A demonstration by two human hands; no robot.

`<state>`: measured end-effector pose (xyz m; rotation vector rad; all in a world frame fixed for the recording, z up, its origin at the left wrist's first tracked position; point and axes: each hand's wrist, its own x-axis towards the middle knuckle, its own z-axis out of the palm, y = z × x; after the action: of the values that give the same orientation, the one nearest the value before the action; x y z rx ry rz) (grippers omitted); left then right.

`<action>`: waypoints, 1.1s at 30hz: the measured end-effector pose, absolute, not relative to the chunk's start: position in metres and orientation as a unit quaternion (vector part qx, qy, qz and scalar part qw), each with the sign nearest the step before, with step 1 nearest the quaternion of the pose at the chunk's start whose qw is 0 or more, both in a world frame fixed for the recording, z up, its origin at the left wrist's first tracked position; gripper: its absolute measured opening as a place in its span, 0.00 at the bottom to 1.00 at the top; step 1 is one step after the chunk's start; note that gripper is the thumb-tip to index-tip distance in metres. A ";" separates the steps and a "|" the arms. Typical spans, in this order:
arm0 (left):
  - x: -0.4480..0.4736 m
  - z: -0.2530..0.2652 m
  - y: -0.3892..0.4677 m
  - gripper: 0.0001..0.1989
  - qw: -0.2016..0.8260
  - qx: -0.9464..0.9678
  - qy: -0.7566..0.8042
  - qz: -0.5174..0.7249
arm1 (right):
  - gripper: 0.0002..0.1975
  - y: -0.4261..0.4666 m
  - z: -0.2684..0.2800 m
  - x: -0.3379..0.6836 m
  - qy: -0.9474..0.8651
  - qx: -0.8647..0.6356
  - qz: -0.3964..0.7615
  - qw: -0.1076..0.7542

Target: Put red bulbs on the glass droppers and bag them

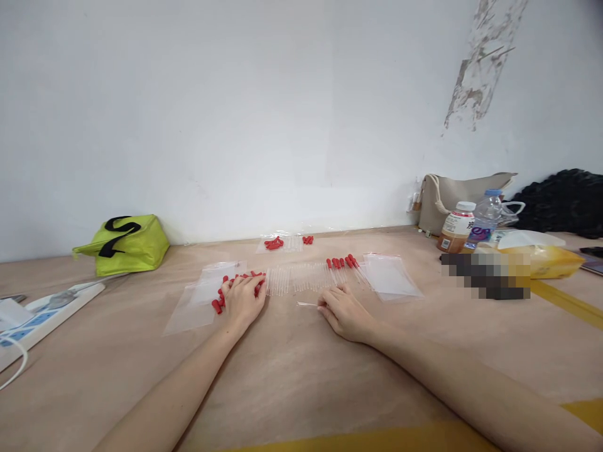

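My left hand (245, 300) lies over a loose pile of red rubber dropper bulbs (217, 306) with its fingers bent down, and a red bulb shows at its fingertips. In my right hand (346, 314), thumb and fingers pinch a thin clear glass dropper tube (306, 304) that points left, just above the table. Between and beyond the hands lies a row of bare glass tubes (279, 280). At the row's right end are several droppers with red bulbs fitted (342, 263).
Clear plastic bags (393, 276) lie right of the row, and others (193, 307) lie under the loose bulbs. A further bagged set (287, 243) rests by the wall. A green bag (132, 245) and power strip (42, 323) stand left; bottles (456, 226) stand right.
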<state>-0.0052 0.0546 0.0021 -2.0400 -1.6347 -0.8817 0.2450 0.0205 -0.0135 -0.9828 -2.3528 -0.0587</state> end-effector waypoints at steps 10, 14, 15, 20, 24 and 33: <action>0.026 -0.003 0.005 0.10 -0.031 -0.858 -0.409 -0.308 | 0.13 0.023 -0.023 0.256 -0.860 -0.377 -0.063 0.337; 0.033 -0.006 0.007 0.04 -0.048 -0.849 -0.432 -0.301 | 0.11 0.023 -0.021 0.254 -0.862 -0.394 -0.065 0.312; 0.033 -0.006 0.009 0.05 -0.052 -0.848 -0.433 -0.302 | 0.11 0.023 -0.020 0.253 -0.862 -0.395 -0.065 0.311; 0.035 -0.005 0.013 0.08 -0.069 -0.850 -0.415 -0.316 | 0.10 0.020 -0.019 0.251 -0.864 -0.392 -0.065 0.308; 0.034 -0.004 0.012 0.09 -0.110 -0.836 -0.419 -0.336 | 0.09 0.017 -0.018 0.250 -0.867 -0.377 -0.064 0.320; 0.037 0.001 0.009 0.09 -0.200 -0.806 -0.427 -0.356 | 0.09 0.015 -0.016 0.246 -0.862 -0.344 -0.094 0.361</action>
<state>0.0372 0.0088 0.0008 -2.9174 -1.5463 -1.2885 0.2463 0.0151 -0.0156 -0.8861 -2.2211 -0.2431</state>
